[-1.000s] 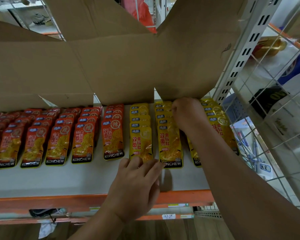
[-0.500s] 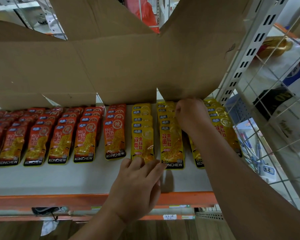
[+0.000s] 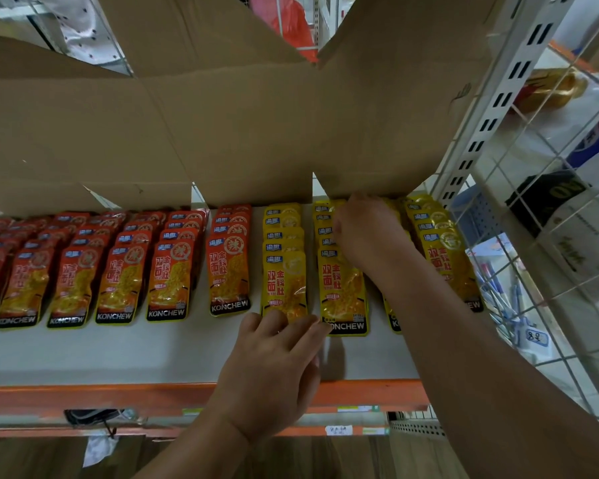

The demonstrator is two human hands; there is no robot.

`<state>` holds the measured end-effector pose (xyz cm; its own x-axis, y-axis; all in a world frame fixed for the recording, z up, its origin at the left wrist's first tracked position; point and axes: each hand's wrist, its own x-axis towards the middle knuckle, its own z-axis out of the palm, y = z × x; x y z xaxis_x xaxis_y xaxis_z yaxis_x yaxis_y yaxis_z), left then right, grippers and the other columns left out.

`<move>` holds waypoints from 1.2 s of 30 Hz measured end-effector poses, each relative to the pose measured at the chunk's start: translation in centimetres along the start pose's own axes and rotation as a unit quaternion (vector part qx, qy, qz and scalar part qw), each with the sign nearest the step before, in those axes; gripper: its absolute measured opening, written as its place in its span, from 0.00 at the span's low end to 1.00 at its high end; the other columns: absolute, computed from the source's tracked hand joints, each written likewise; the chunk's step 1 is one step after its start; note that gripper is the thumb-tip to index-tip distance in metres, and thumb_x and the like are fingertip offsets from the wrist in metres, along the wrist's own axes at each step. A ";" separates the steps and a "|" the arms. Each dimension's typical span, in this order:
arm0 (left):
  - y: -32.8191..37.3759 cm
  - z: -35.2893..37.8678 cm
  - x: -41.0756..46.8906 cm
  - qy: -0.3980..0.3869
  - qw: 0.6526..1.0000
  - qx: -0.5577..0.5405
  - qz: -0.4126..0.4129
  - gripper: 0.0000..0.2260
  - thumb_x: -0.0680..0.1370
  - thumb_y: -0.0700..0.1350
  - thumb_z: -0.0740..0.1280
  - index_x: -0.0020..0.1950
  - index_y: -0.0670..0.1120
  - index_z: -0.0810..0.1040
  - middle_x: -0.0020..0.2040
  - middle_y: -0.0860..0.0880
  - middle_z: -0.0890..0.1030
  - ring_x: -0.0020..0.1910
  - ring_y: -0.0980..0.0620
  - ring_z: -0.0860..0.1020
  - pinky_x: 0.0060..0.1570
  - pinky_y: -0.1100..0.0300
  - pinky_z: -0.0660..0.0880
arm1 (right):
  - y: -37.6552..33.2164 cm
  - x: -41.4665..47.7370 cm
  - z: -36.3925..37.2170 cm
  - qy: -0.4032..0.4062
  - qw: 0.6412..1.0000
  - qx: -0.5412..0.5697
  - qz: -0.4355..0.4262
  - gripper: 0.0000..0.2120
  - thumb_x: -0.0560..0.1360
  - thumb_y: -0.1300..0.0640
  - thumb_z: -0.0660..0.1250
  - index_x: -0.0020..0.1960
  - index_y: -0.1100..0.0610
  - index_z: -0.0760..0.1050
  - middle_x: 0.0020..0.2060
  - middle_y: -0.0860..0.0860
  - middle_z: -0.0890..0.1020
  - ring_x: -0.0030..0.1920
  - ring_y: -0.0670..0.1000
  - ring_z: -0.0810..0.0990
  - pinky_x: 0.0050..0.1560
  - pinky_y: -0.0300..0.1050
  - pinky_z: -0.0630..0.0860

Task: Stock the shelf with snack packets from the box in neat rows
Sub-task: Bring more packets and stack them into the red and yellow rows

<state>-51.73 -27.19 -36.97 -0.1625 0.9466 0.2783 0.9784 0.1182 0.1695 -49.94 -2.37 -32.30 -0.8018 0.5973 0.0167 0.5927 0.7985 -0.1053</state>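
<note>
Rows of snack packets lie overlapped on the white shelf (image 3: 118,354). Red packets (image 3: 168,280) fill the left rows; yellow packets (image 3: 284,281) make up the right rows. My left hand (image 3: 274,368) lies flat on the shelf, its straight fingertips touching the lower edge of the front yellow packet. My right hand (image 3: 369,233) reaches deep under the box flap, fingers curled on yellow packets (image 3: 343,292) in a row further right; the fingertips are hidden. The open cardboard box (image 3: 242,133) hangs over the back of the shelf.
An orange rail (image 3: 83,397) edges the shelf front, with price tags (image 3: 339,429) below. A white slotted upright (image 3: 505,98) and a wire mesh panel (image 3: 550,236) close off the right side, with other goods behind the mesh.
Both hands have stayed in place. Only the view has shifted slightly.
</note>
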 end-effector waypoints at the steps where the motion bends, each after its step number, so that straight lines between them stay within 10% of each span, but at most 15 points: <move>1: 0.0 0.0 0.0 0.000 1.000 0.000 0.000 0.19 0.78 0.49 0.65 0.68 0.49 0.80 0.64 0.51 0.82 0.50 0.45 0.77 0.48 0.48 0.70 | -0.1 0.0 -0.1 -0.004 1.000 0.003 -0.002 0.04 0.79 0.57 0.68 0.49 0.55 0.81 0.49 0.54 0.73 0.49 0.54 0.73 0.45 0.47 0.71; 12: 0.0 0.0 0.0 0.001 1.000 0.003 0.000 0.19 0.78 0.49 0.65 0.67 0.48 0.80 0.64 0.51 0.82 0.50 0.45 0.77 0.47 0.48 0.71 | -0.4 -0.2 -1.2 -0.053 0.997 -0.041 -0.030 0.19 0.77 0.62 0.66 0.34 0.53 0.60 0.41 0.51 0.66 0.42 0.52 0.71 0.41 0.48 0.70; 22: 0.0 -0.1 -0.1 -0.006 1.000 0.002 -0.006 0.19 0.77 0.50 0.66 0.67 0.48 0.80 0.64 0.50 0.82 0.51 0.46 0.77 0.49 0.48 0.71 | -0.2 0.4 -0.5 -0.079 0.996 -0.026 -0.012 0.16 0.76 0.64 0.66 0.33 0.54 0.64 0.32 0.49 0.67 0.30 0.47 0.66 0.37 0.44 0.69; 36: 0.0 0.0 0.0 -0.003 1.000 0.004 -0.005 0.19 0.77 0.49 0.66 0.67 0.48 0.80 0.64 0.50 0.82 0.51 0.44 0.77 0.48 0.46 0.71 | 0.0 0.0 -0.4 -0.057 0.998 0.009 -0.005 0.06 0.78 0.64 0.61 0.51 0.57 0.76 0.40 0.50 0.71 0.40 0.50 0.71 0.39 0.44 0.65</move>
<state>-51.77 -27.21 -36.98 -0.1706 0.9474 0.2709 0.9779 0.1291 0.1643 -49.96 -2.36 -31.89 -0.8121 0.5756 -0.0959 0.5835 0.8025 -0.1245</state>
